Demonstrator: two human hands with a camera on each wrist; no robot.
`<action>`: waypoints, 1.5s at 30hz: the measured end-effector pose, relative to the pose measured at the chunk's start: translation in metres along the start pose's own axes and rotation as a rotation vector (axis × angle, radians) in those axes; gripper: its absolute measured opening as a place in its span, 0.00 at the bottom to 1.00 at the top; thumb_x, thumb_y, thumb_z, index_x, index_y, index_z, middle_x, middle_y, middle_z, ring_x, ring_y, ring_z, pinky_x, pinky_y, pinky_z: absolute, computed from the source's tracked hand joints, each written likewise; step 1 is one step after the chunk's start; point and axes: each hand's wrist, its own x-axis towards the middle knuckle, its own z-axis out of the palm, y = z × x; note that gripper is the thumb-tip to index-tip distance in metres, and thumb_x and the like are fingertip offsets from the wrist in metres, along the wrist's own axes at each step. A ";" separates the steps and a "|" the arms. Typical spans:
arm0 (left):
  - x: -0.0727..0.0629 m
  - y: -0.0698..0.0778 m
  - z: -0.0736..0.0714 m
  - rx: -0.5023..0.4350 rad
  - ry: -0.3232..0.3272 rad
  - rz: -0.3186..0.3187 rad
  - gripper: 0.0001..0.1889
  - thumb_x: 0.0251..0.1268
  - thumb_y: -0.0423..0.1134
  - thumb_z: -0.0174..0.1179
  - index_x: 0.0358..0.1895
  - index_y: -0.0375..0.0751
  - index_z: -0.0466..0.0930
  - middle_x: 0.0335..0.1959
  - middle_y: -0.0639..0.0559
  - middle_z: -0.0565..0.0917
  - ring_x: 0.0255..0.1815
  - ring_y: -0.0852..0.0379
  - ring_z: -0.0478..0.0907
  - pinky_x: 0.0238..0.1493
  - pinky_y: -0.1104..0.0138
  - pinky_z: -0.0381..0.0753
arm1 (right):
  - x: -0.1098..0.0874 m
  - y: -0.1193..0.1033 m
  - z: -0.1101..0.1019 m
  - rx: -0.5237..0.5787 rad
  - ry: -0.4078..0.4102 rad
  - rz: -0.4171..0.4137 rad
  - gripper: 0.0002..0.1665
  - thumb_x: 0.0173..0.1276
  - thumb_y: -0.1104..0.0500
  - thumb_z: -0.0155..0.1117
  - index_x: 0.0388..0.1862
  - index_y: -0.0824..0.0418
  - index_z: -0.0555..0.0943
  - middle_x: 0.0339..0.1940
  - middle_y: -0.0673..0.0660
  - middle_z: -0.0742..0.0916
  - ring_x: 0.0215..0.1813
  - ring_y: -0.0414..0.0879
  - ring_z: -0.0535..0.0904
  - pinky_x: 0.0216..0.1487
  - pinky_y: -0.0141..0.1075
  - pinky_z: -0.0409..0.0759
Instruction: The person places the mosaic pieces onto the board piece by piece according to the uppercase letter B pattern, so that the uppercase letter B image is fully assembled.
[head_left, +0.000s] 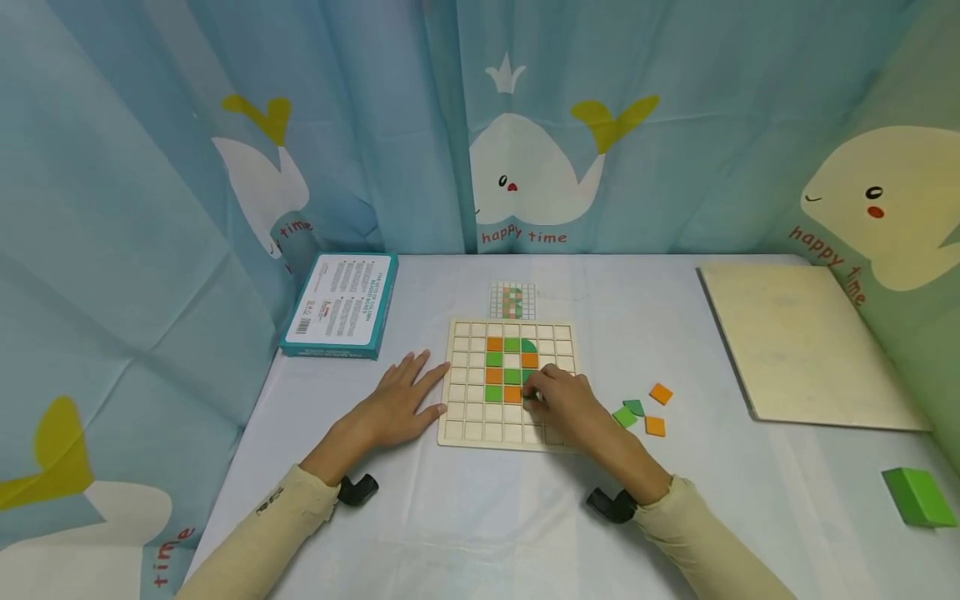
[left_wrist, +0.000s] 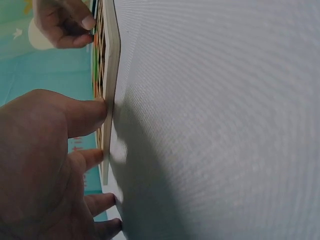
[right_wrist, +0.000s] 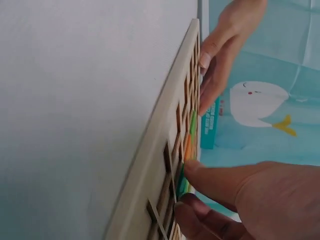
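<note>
A wooden grid board (head_left: 453,436) lies flat on the table, with orange, light green and dark green tiles set in its middle squares. My left hand (head_left: 397,408) is spread beside it, thumb and index fingertip touching the board's left edge. Over the right part of the grid, my right hand (head_left: 564,402) pinches a dark green tile (right_wrist: 180,184) between thumb and fingers, low at a square beside an orange tile (head_left: 512,394). My fingers hide part of this tile and the squares under them.
Loose tiles lie right of the board, among them an orange tile (head_left: 661,393). Behind the board is a printed pattern card (head_left: 513,313). A teal box (head_left: 337,300) sits at left; a large wooden panel (head_left: 810,350) and a green block (head_left: 918,497) at right.
</note>
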 end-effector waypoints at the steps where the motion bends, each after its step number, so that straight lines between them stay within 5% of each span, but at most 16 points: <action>1: 0.000 0.000 0.000 0.002 0.000 -0.002 0.38 0.82 0.62 0.47 0.87 0.58 0.51 0.89 0.41 0.45 0.89 0.38 0.37 0.85 0.41 0.43 | -0.001 0.001 -0.002 -0.001 -0.006 0.002 0.07 0.71 0.61 0.74 0.46 0.58 0.86 0.45 0.54 0.85 0.41 0.46 0.81 0.44 0.45 0.72; 7: 0.001 -0.001 0.000 0.006 -0.001 -0.003 0.38 0.82 0.62 0.47 0.87 0.57 0.51 0.89 0.41 0.46 0.89 0.38 0.38 0.85 0.41 0.43 | -0.012 0.024 -0.025 0.032 0.017 0.064 0.10 0.72 0.62 0.72 0.51 0.61 0.86 0.50 0.59 0.85 0.48 0.53 0.82 0.49 0.54 0.79; 12: 0.000 -0.001 0.000 0.005 -0.006 -0.008 0.38 0.82 0.62 0.47 0.87 0.57 0.51 0.89 0.41 0.46 0.89 0.37 0.38 0.85 0.41 0.43 | -0.033 0.058 -0.052 0.065 0.041 0.202 0.16 0.75 0.64 0.68 0.59 0.68 0.81 0.57 0.68 0.81 0.53 0.61 0.80 0.52 0.57 0.81; 19: -0.004 0.001 -0.002 -0.011 0.004 -0.002 0.37 0.82 0.60 0.49 0.87 0.55 0.52 0.88 0.40 0.46 0.89 0.36 0.39 0.85 0.40 0.44 | -0.062 0.105 -0.079 0.082 -0.067 0.377 0.27 0.76 0.60 0.66 0.64 0.75 0.72 0.60 0.80 0.73 0.55 0.71 0.76 0.52 0.63 0.79; 27: -0.002 0.001 -0.002 -0.026 -0.003 -0.001 0.37 0.82 0.61 0.48 0.87 0.56 0.51 0.89 0.41 0.45 0.89 0.37 0.38 0.85 0.40 0.43 | -0.068 0.127 -0.066 0.113 -0.025 0.316 0.17 0.74 0.67 0.66 0.57 0.75 0.77 0.50 0.72 0.79 0.48 0.62 0.78 0.49 0.54 0.80; 34: -0.001 0.001 -0.001 -0.019 -0.001 -0.002 0.37 0.82 0.61 0.48 0.87 0.57 0.51 0.89 0.41 0.46 0.89 0.37 0.38 0.85 0.40 0.43 | -0.070 0.130 -0.062 0.118 0.020 0.311 0.14 0.74 0.69 0.65 0.54 0.76 0.78 0.50 0.74 0.79 0.49 0.65 0.78 0.50 0.58 0.80; 45: -0.001 0.001 -0.003 -0.012 0.000 0.007 0.37 0.82 0.60 0.49 0.87 0.55 0.52 0.88 0.40 0.47 0.89 0.36 0.39 0.85 0.39 0.44 | -0.044 0.107 -0.047 0.137 0.032 0.256 0.17 0.77 0.69 0.63 0.61 0.76 0.77 0.54 0.73 0.78 0.51 0.64 0.80 0.51 0.57 0.82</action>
